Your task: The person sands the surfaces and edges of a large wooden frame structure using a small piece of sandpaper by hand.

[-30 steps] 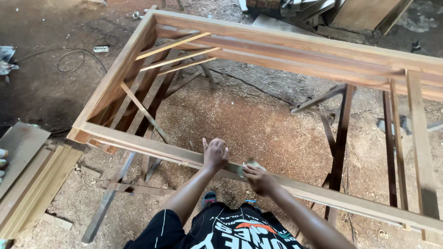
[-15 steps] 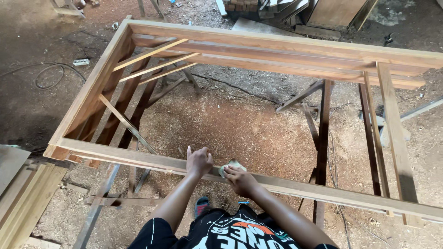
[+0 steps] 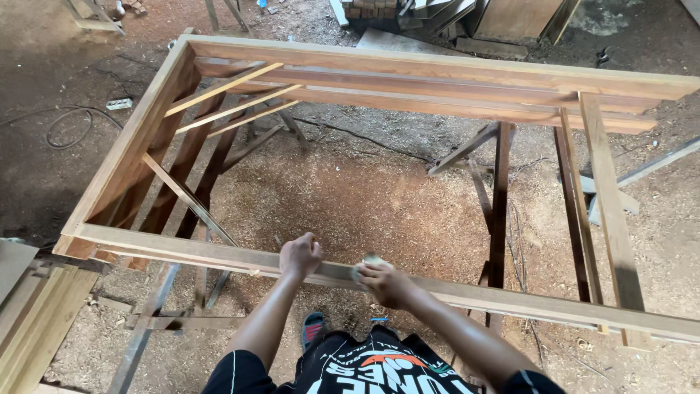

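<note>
A large rectangular wooden frame lies flat on trestles over a sawdust floor. Its near rail runs left to right just in front of me. My left hand rests on top of that rail, fingers curled over its far edge. My right hand presses a small pale pad of sandpaper against the same rail, a hand's width to the right of the left hand.
Thin diagonal braces cross the frame's left end. A trestle leg stands under the middle right. Planks lie at the lower left, stacked boards at the top, a cable on the ground at left.
The view has shifted, so the frame sits further left and lower. Both hands stay on the near rail; the right hand with the sandpaper has slid slightly along it.
</note>
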